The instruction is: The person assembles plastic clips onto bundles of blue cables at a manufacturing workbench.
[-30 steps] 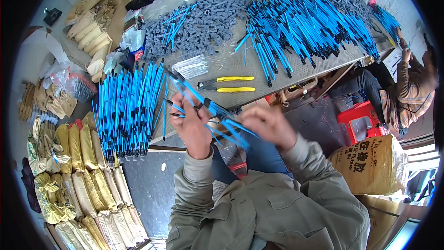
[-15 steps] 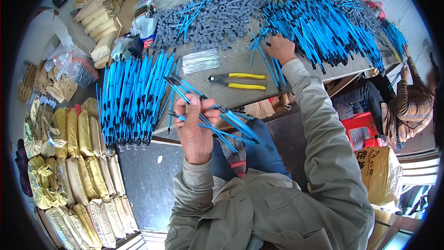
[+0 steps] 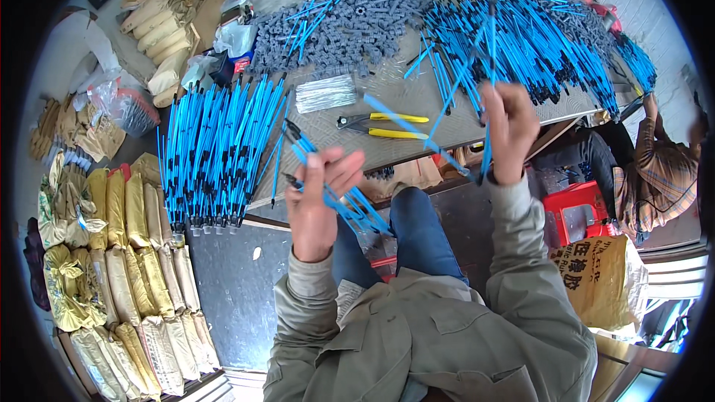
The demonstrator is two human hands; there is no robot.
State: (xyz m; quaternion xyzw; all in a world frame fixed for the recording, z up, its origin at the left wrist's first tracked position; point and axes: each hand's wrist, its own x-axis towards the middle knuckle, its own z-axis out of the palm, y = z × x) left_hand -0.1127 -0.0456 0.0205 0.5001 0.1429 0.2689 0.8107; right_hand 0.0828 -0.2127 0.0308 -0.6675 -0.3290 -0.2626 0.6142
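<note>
- Since half a second ago the right hand [image 3: 509, 130] has come back from the far pile of blue rods [image 3: 521, 37] and is now lifted above the counter [image 3: 417, 104] edge, carrying a few picked rods [image 3: 488, 97].
- Around the hands: a fanned row of blue rods [image 3: 216, 149] lies on the counter's left end, a heap of small grey pieces [image 3: 350, 26] sits farther back, and a bundle of thin silver wires [image 3: 325, 93] lies just beside yellow-handled pliers [image 3: 383, 125].
- Tan and yellow sacks [image 3: 119, 253] are stacked on the floor to the left; another person in a plaid sleeve [image 3: 655, 171] sits at the right.
- Left hand [image 3: 316, 201]: its grip is closed around a bunch of blue rods [image 3: 335, 193] that slants down over the knee.
- Right hand's grip is curled shut on its rods, which stand nearly upright, one slanting off.
- All these rods are slim, straight, smooth blue tubes with black tips.
</note>
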